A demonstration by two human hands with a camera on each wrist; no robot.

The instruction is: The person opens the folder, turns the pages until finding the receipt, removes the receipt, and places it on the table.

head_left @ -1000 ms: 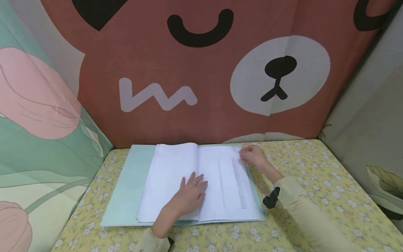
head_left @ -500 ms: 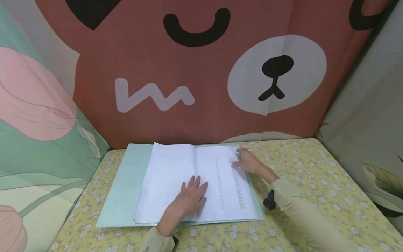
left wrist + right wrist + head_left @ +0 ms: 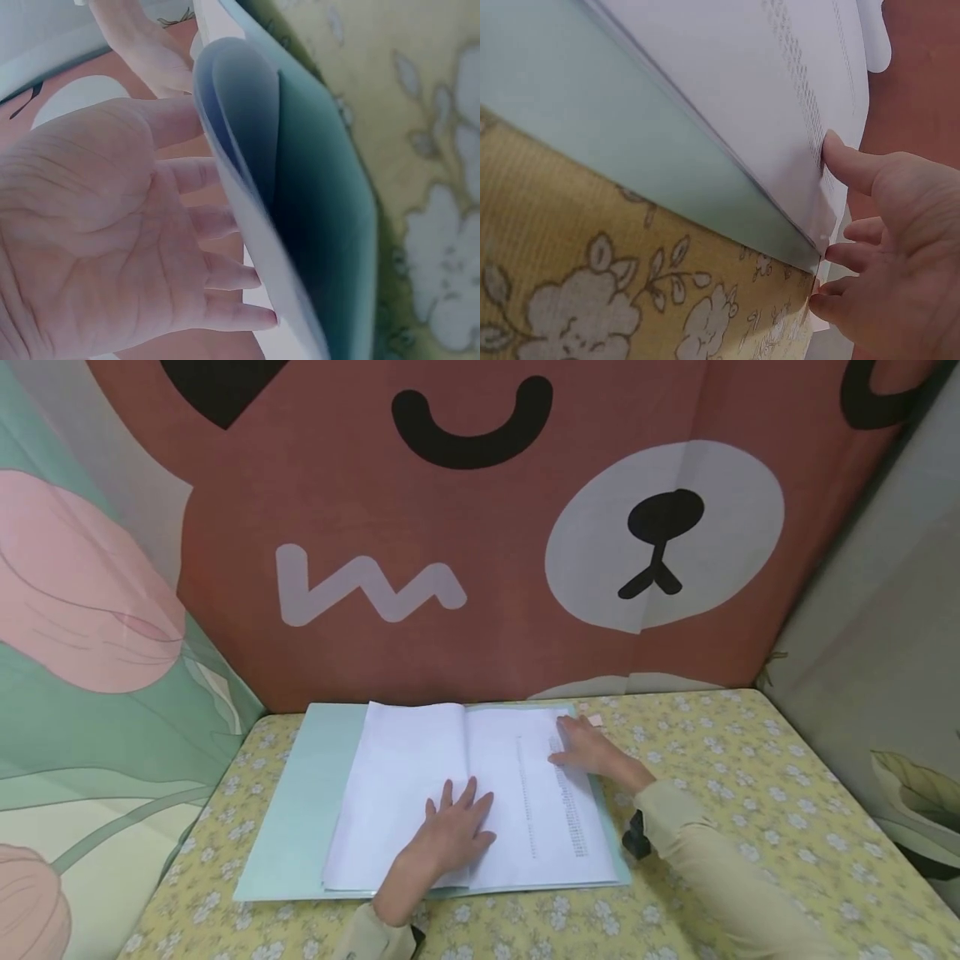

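Now I see right hand (image 3: 596,752) shifted inward onto right page (image 3: 547,814), thumb and fingers apart, so it's not lifted; left hand (image 3: 446,839) spread, gripping nothing.

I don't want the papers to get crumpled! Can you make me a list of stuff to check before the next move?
1. Green folder lying open on the flowered tablecloth: ok.
2. Left grip resting on the papers: ok, fingers spread near the fold.
3. Right grip at the right-hand page: ok, it touches near the far outer corner.
4. Just one sheet picked up: cannot tell, the sheets look too close together at that corner.
5. Left-hand pages lying totally flat: not ok, they bulge in a curl by the fold in the left wrist view.
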